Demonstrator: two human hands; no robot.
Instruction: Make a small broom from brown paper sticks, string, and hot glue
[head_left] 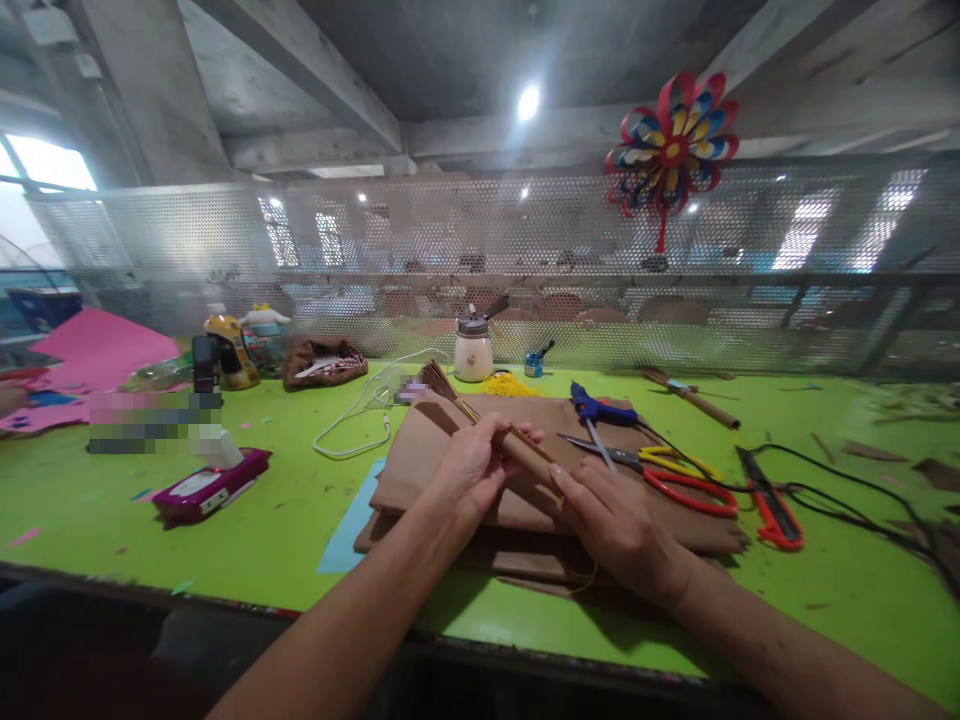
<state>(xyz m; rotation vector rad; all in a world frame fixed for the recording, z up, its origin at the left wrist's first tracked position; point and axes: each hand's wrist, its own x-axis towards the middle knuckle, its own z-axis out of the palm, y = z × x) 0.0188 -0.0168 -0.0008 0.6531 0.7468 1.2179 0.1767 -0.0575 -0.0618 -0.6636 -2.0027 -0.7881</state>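
Note:
My left hand (474, 466) is closed around the middle of a small brown folded-paper broom (450, 392), whose fanned bristle end points up and to the left. My right hand (611, 520) pinches the lower end of its rolled handle (534, 462). Both hands hover over a stack of brown paper sheets (420, 455) lying on the green table (247, 530). A thin yellowish thread hangs down below my right hand.
Right of my hands lie a blue glue gun (596, 408), red-and-yellow scissors (667, 475), orange snips (772, 510) and a black cable. A second paper broom (694, 398), a cream jar (473, 350), a magenta wipes pack (211, 485), pink paper and a perforated screen with a pinwheel (671, 140) stand farther off.

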